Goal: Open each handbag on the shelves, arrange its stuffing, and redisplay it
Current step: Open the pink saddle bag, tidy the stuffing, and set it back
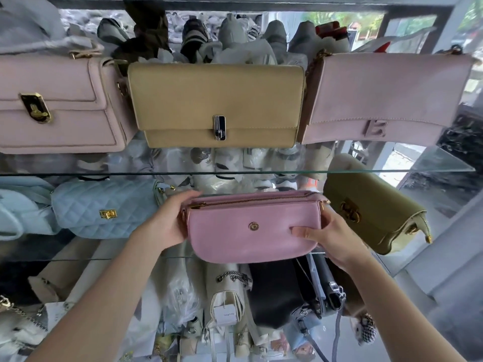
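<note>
Two hands share the load, one at each end. Just right of the quilted blue bag, the left grip curls over a top corner of the pink handbag, close to the zip pull and probably placed to start opening it. This handbag sits level at the front of the lower glass shelf, zip seemingly closed. I cannot tell whether it rests there. The right grip clasps the other end, thumb in front, steadying it. An olive bag lies tilted alongside.
</note>
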